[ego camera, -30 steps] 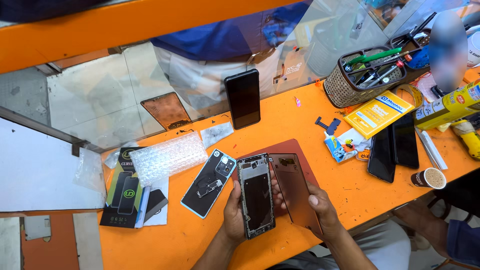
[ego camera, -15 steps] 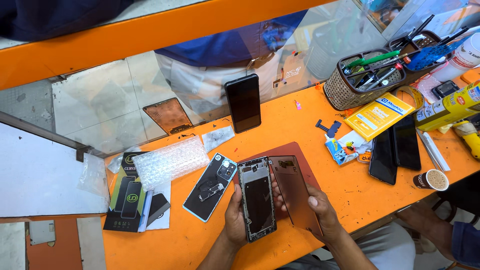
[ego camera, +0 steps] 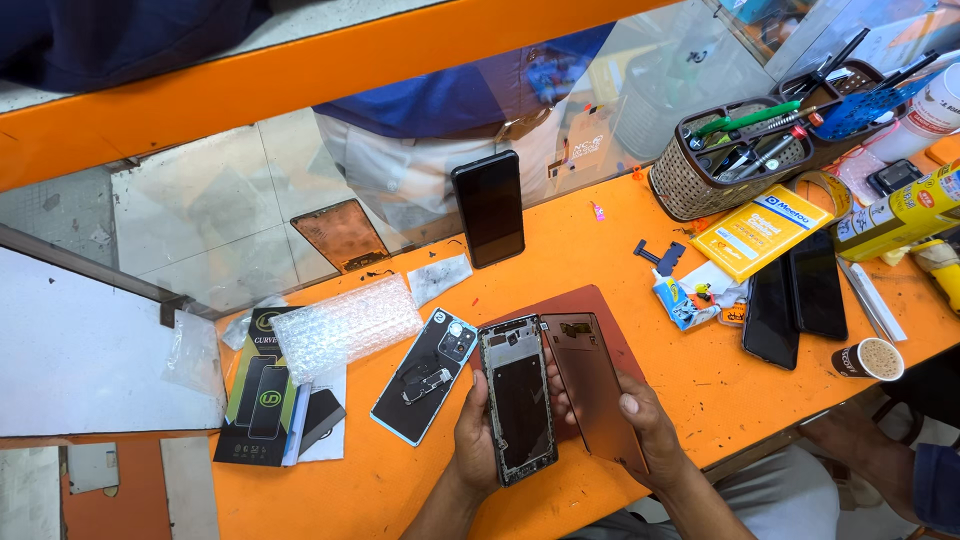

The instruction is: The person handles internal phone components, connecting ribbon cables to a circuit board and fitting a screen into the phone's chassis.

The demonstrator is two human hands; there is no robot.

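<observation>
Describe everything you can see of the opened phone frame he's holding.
The phone frame is a long dark rectangle with a metallic rim, its inside facing up: a black central panel, small parts at the top end. It lies nearly flat, tilted slightly, just above the orange bench. The left hand grips its left edge; the right hand holds a brownish panel against its right edge.

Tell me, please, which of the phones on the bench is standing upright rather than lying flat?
The black phone leaning against the glass partition, behind the hands; the two dark phones to the right lie flat.
</observation>
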